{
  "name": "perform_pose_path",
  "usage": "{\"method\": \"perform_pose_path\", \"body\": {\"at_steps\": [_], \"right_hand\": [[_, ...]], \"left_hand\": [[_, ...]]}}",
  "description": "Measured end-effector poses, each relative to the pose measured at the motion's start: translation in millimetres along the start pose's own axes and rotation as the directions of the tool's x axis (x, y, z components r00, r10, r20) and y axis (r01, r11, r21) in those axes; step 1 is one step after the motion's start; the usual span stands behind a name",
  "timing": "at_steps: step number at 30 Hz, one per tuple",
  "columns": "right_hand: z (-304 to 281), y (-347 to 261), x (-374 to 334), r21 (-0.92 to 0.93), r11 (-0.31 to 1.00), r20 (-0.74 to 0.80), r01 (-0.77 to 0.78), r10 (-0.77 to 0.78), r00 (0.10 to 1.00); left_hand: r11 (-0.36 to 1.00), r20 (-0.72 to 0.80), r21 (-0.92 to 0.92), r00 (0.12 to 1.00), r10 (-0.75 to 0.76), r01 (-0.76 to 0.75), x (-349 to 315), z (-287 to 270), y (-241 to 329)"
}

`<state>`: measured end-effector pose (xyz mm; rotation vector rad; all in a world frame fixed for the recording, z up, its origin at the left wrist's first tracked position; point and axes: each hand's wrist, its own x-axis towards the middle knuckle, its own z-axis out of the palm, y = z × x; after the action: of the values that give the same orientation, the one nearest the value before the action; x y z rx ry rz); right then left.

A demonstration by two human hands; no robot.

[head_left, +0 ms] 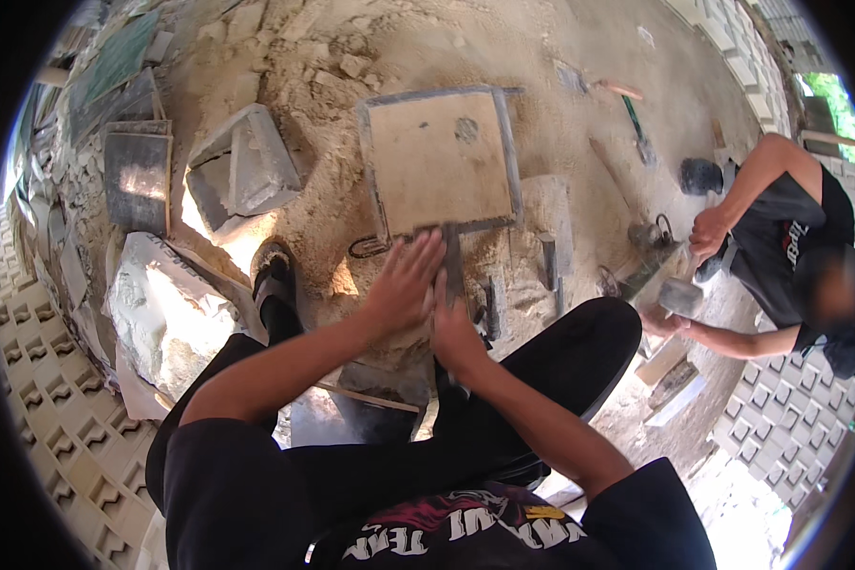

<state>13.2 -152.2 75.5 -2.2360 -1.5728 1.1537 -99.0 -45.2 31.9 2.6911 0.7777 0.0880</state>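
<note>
In front of me lies a square grey frame [511, 161] filled level with a smooth tan material [432, 180]. A dark, flat, straight bar [452, 256] reaches to the frame's near edge. My right hand [459, 344] is closed around the near part of this bar. Beside it, my left hand [404, 285] has its fingers stretched out together, with their tips against the bar's left side. A dark metal loop [368, 248] sits at the frame's near left corner. The palm side of both hands is hidden.
A hollow grey block [261, 161] and a dark slab [135, 180] lie on the left, near a pale bulky sack [166, 299]. Hand tools, including a green-handled one [635, 123], lie on the sandy ground. At right a co-worker [779, 228] holds a mallet [681, 296].
</note>
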Motion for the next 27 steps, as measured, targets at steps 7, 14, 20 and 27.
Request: {"method": "perform_pose_path", "body": {"at_steps": [7,14,20,27], "right_hand": [[-50,-8,9,0.259,0.94,-0.114,0.221,-0.198,0.974],[-132,-37,193,0.14,0.947,-0.115,0.289,-0.274,0.955],[-41,47,54,-0.029,0.956,-0.112,0.293,-0.294,0.949],[-54,45,-34,0.116,0.983,0.042,0.14,-0.146,0.988]], "left_hand": [[0.992,-0.028,-0.124,1.0,-0.011,0.007,25,-56,5],[0.966,-0.034,0.225,0.992,-0.12,0.124,176,-75,-121],[0.999,0.136,0.045,0.99,-0.031,0.025,56,-22,-1],[0.993,0.184,-0.12,0.983,0.029,-0.007,7,-41,67]]}}
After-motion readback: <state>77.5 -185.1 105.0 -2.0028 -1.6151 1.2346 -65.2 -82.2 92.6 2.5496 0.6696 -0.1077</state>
